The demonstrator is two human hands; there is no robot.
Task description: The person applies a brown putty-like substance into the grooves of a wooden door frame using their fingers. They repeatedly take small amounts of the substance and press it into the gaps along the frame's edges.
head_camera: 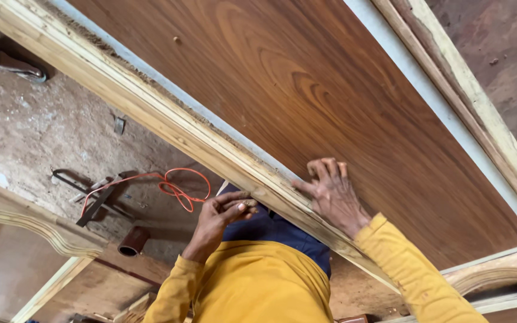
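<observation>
A large brown wood-grain panel (306, 90) lies in a pale wooden frame, whose near rail (169, 122) runs diagonally across the view. My right hand (332, 191) rests on the panel just beside that rail, palm down, fingers bent and apart, holding nothing. My left hand (227, 210) is below the rail with its fingers closed together, the tips against the rail's lower edge. Whether something small is pinched in it is hidden. Both arms wear yellow sleeves.
On the dirt floor lie a looped orange cord (178, 188), a dark metal tool (98, 202) and a short brown pipe piece (133, 241). Another curved wooden frame (28, 220) sits lower left. A sandal (14, 63) lies at upper left.
</observation>
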